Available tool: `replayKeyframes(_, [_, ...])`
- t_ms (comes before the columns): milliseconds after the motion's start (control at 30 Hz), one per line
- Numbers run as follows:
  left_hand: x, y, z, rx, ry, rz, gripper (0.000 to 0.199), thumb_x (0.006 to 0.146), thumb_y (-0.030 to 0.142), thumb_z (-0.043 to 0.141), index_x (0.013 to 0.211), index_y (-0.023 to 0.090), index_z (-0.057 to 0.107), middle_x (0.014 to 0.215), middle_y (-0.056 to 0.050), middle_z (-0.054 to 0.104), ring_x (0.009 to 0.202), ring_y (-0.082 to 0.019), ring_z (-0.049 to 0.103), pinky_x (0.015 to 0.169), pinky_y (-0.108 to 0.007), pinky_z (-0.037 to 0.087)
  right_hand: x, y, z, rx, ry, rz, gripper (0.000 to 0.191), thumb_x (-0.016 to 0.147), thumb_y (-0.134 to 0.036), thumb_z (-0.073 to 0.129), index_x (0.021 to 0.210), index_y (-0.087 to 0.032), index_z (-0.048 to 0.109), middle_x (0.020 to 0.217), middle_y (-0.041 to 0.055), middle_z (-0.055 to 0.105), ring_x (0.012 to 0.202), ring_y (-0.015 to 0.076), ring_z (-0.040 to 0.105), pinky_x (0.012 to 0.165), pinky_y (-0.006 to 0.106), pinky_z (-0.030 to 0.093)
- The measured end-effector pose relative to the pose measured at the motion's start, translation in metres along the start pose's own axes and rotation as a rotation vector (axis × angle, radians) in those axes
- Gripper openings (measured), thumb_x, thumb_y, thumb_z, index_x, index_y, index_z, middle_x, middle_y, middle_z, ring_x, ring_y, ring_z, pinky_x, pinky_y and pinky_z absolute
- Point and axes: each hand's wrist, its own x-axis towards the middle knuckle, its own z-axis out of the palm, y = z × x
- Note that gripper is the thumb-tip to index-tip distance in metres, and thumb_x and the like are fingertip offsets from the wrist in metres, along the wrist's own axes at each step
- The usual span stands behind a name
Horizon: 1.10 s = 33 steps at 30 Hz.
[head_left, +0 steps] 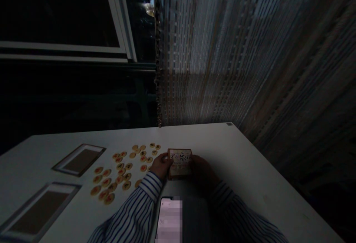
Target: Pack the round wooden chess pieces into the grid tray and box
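Observation:
Between my two hands is a small, flat, brown-edged rectangular piece [180, 167], with a pale label of dark Chinese-style characters facing up. Whether it is a box or a folded board, I cannot tell. My left hand [161, 167] grips its left edge, thumb on top. My right hand [204, 170] holds the right edge and lies in deep shadow. Round wooden Chinese chess pieces [119, 179] are scattered on the white table [217, 139] left of my left hand, some marked in red, others in dark characters.
Two shallow rectangular trays [101, 148] with pale rims and brown insides lie at the table's left. A phone [169, 220] with a lit screen is at the near edge, between my forearms. Behind the table hang string curtains [211, 50] beside a window frame [115, 13]. The room is dim.

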Motion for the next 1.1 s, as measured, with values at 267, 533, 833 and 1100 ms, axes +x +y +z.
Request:
replayKeyframes(267, [0.003,-0.008,0.0,-0.158,-0.018,-0.007,0.037,0.068,0.009,0.062,0.104,0.007,0.051,0.066,-0.005,0.068,0.058,-0.013,0.064,0.059,-0.025,0.053,0.0,0.006,0.006,0.038,0.012,-0.023,0.034,0.089,-0.027,0.026,0.109,-0.014,0.05,0.105,0.0107,0.058,0.095,0.0175,0.053,0.085,0.031,0.04])
replayKeyframes(533, [0.007,-0.019,-0.001,-0.314,-0.04,-0.03,0.042,0.067,0.008,0.064,0.106,0.007,0.048,0.067,-0.005,0.068,0.059,-0.014,0.064,0.06,-0.026,0.053,-0.003,-0.008,-0.007,0.178,0.044,0.047,0.034,0.088,-0.029,0.027,0.108,-0.018,0.052,0.105,0.0082,0.059,0.095,0.0172,0.054,0.084,0.03,0.04])
replayKeyframes(833, [0.005,-0.016,-0.004,-0.405,-0.074,-0.023,0.039,0.066,0.003,0.062,0.103,0.006,0.05,0.061,-0.006,0.068,0.055,-0.015,0.064,0.056,-0.025,0.052,-0.001,-0.005,-0.011,0.554,0.044,0.205,0.035,0.082,-0.036,0.04,0.111,-0.019,0.051,0.101,0.0071,0.062,0.089,0.019,0.058,0.075,0.032,0.046])
replayKeyframes(1100, [0.006,-0.02,-0.004,-0.527,-0.108,-0.043,0.045,0.063,0.008,0.066,0.105,0.008,0.049,0.071,-0.009,0.069,0.064,-0.019,0.065,0.061,-0.029,0.052,0.003,0.008,0.0,1.049,0.017,0.442,0.05,0.072,-0.044,0.055,0.111,-0.012,0.049,0.088,0.0102,0.066,0.079,0.0224,0.061,0.069,0.036,0.049])
